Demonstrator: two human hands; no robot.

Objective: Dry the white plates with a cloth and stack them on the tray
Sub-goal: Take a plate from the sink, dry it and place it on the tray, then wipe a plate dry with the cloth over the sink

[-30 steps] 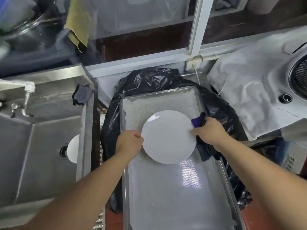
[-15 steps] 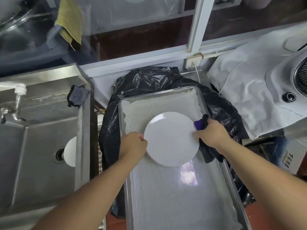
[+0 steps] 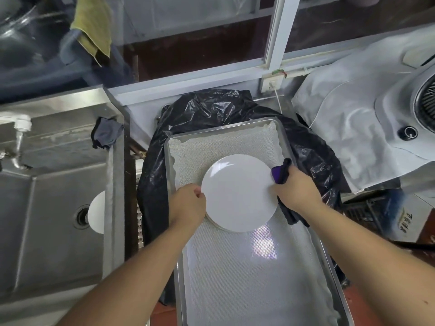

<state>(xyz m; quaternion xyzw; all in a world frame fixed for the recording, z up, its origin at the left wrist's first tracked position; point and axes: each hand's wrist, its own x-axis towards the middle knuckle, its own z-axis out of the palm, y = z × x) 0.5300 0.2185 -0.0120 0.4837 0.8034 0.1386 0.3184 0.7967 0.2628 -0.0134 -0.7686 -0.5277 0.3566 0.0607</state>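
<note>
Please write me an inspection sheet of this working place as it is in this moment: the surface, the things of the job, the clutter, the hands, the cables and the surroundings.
Surface: metal tray lined with a light mesh mat, resting on a black plastic bag.
Job's things: top white plate on a plate below it; another white plate in the sink; dark cloth.
Clutter: grey rag on the sink rim; yellow towel hanging behind.
Hands: left hand grips the top plate's left edge; right hand holds the right edge and the cloth.
Cables: thin white cord below a wall socket.
Surroundings: tap, window frame, covered appliance.
</note>
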